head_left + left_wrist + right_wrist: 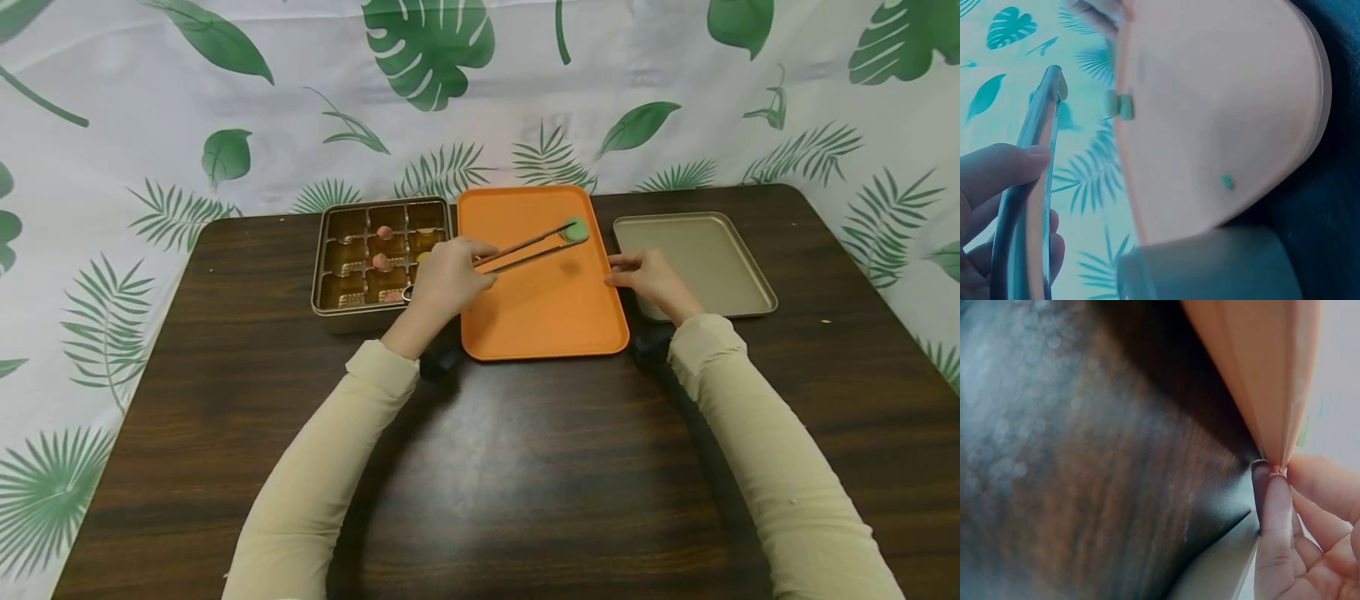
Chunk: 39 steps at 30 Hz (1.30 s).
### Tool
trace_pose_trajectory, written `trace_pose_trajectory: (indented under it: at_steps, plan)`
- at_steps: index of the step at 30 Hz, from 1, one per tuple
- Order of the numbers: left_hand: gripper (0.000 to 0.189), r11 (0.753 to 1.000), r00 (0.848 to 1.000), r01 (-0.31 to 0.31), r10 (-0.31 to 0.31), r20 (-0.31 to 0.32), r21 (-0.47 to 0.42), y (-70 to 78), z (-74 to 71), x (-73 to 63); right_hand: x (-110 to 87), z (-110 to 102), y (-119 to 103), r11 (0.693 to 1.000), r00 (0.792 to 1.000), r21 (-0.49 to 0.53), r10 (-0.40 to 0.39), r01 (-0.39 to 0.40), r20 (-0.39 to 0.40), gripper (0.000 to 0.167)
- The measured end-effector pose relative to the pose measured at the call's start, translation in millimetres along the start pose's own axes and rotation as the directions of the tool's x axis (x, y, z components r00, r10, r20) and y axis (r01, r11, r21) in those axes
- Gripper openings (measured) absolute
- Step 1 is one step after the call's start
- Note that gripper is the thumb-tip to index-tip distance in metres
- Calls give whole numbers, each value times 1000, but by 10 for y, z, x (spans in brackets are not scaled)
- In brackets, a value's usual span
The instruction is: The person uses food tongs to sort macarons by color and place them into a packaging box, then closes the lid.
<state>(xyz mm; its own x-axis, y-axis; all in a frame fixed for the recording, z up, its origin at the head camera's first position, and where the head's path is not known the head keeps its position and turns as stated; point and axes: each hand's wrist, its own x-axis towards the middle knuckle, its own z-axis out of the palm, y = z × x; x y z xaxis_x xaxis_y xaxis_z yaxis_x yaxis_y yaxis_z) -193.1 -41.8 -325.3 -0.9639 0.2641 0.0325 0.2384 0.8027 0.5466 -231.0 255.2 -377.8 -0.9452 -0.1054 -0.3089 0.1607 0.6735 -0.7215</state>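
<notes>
My left hand [448,275] holds a pair of metal tongs [517,252] over the orange tray [551,312]. The tips of the tongs lie on either side of a round green piece [574,230] near the tray's far right; I cannot tell whether they squeeze it. In the left wrist view, the thumb lies along one arm of the tongs [1029,187], and small green pieces [1125,107] show on the tray. At the tray's right edge, my right hand [651,277] pinches the rim between thumb and fingers, close up in the right wrist view.
Left of the tray stands a gold box [322,283] divided into compartments, with several pink and yellow pieces inside. A shallow gold lid [697,258] lies at the right, partly under my right hand. Behind the dark wooden table [487,467] hangs a leaf-patterned cloth [300,92].
</notes>
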Motion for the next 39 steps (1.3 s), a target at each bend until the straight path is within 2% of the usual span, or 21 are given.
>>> trace_pose_trajectory:
  at_steps: [7, 11, 15, 22, 27, 32, 39]
  plan:
    - [33, 993, 994, -5, -8, -110, -117, -186, -198, -229, 2, -1, 7, 999, 1000, -27, -18, 18, -5, 48]
    - [32, 992, 985, 13, -34, -170, -124, -357, -333, -365, -4, -5, -2, 999, 1000, -29, -17, 17, -7, 48]
    - [34, 992, 970, 60, -84, -227, -109, -548, -461, -493, -22, -14, -21, 1000, 1000, -20, -15, 15, -5, 48]
    - [36, 983, 935, 133, -168, -313, -130, -853, -643, -711, -18, -20, -17, 1000, 1000, -24, -5, 5, 1, 49]
    - [37, 975, 919, 192, -219, -327, -114, -1044, -748, -814, -11, -10, -4, 1000, 1000, -17, -4, 4, 2, 49]
    - [39, 965, 912, 248, -263, -314, -88, -1243, -823, -881, -18, -8, -6, 1000, 1000, 14, 6, -6, 8, 49]
    - [39, 952, 897, 303, -301, -324, -46, -1486, -885, -949, -30, -36, 35, 999, 999, 39, -32, 32, 9, 55]
